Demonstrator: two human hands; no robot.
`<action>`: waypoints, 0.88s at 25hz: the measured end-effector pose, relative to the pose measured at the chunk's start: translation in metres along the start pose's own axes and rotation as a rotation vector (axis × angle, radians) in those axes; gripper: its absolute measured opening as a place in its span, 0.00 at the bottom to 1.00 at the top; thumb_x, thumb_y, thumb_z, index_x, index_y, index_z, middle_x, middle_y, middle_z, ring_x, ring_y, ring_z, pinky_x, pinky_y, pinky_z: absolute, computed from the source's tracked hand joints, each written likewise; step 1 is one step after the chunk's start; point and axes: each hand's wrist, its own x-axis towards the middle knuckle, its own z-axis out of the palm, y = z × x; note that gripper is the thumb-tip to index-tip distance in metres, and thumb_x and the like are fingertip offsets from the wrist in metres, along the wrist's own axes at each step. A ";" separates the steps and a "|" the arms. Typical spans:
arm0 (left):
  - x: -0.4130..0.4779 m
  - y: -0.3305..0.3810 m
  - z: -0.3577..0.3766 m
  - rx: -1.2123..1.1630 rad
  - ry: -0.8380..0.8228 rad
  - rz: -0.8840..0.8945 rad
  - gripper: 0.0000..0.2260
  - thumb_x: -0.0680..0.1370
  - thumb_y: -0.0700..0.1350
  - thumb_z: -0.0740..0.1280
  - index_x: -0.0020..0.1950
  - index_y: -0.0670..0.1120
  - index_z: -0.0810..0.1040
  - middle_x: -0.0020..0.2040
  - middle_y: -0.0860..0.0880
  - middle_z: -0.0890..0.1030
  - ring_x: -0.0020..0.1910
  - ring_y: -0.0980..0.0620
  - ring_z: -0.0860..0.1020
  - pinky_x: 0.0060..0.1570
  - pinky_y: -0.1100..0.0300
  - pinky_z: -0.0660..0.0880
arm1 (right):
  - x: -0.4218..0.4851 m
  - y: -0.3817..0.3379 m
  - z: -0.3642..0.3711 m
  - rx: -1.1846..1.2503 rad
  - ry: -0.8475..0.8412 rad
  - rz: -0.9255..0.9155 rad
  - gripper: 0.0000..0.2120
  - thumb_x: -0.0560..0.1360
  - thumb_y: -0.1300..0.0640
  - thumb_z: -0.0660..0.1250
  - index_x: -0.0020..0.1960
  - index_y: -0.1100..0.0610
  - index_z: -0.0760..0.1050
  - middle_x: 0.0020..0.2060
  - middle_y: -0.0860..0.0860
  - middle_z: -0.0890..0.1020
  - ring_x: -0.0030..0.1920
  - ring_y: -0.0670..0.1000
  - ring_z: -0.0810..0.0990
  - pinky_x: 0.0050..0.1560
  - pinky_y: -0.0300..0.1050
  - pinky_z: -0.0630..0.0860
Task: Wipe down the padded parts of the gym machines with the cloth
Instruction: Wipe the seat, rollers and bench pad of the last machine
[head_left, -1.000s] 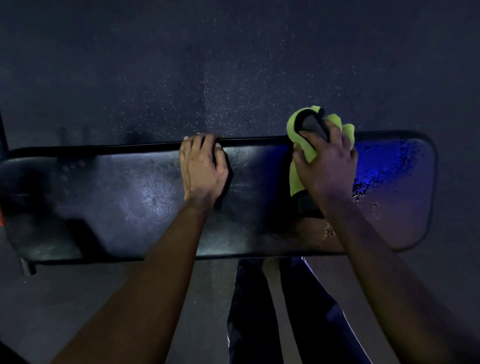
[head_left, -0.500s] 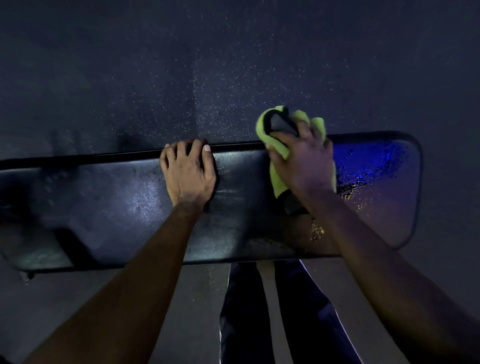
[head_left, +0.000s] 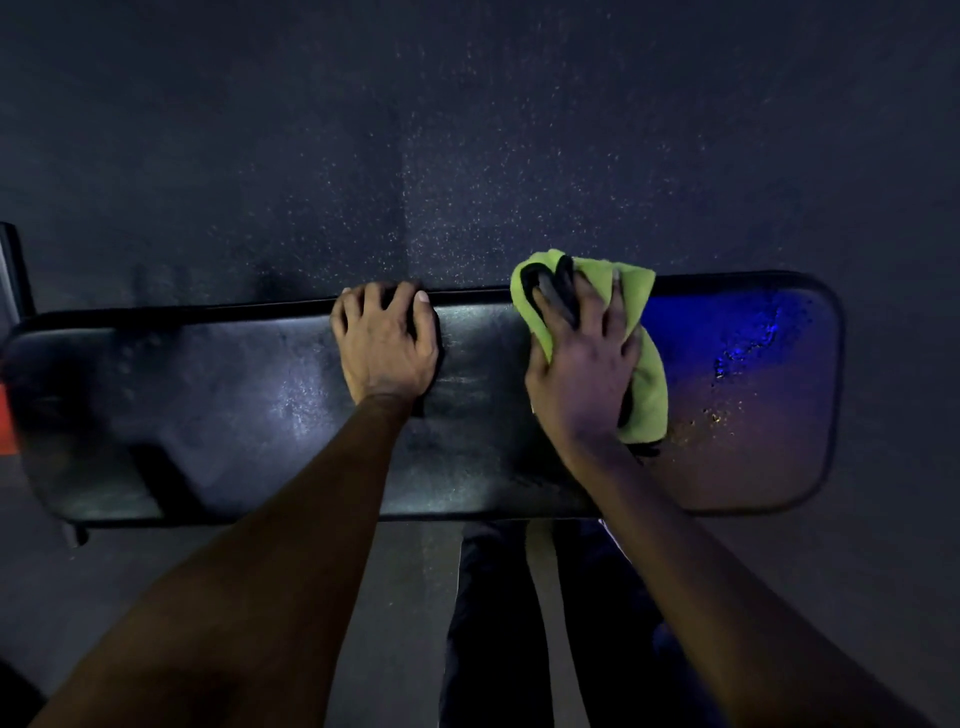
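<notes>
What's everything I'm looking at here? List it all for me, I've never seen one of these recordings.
long black padded bench: one, black, across the middle of the view
yellow-green microfibre cloth: one, yellow-green, on the bench's right half
droplets: many, glinting blue, on the bench's right end
dark speckled rubber floor: one, dark grey, around the bench
orange-red patch: one, at the left edge, unidentifiable
dark trouser legs: two, dark, below the bench
left hand: one, on the bench, fingers curled over its far edge
right hand: one, presses the cloth
</notes>
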 end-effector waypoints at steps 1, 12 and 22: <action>0.000 -0.001 0.001 0.004 0.002 0.002 0.17 0.84 0.54 0.55 0.58 0.49 0.79 0.55 0.43 0.78 0.61 0.38 0.73 0.69 0.42 0.64 | -0.005 0.010 -0.003 -0.009 -0.017 -0.033 0.31 0.74 0.53 0.69 0.76 0.42 0.68 0.77 0.50 0.63 0.81 0.61 0.53 0.70 0.73 0.63; 0.003 -0.003 0.004 -0.050 0.118 0.073 0.20 0.83 0.55 0.53 0.57 0.47 0.81 0.56 0.44 0.80 0.58 0.42 0.74 0.69 0.47 0.63 | -0.041 0.040 0.001 0.102 0.208 0.305 0.24 0.77 0.51 0.61 0.73 0.46 0.72 0.79 0.51 0.63 0.74 0.62 0.65 0.69 0.65 0.67; -0.094 -0.128 -0.001 -0.394 0.271 0.155 0.16 0.80 0.44 0.60 0.67 0.41 0.74 0.67 0.40 0.73 0.66 0.42 0.71 0.68 0.47 0.67 | -0.120 0.007 0.034 -0.031 0.065 -0.166 0.22 0.79 0.47 0.65 0.73 0.43 0.72 0.78 0.50 0.65 0.78 0.60 0.62 0.76 0.66 0.59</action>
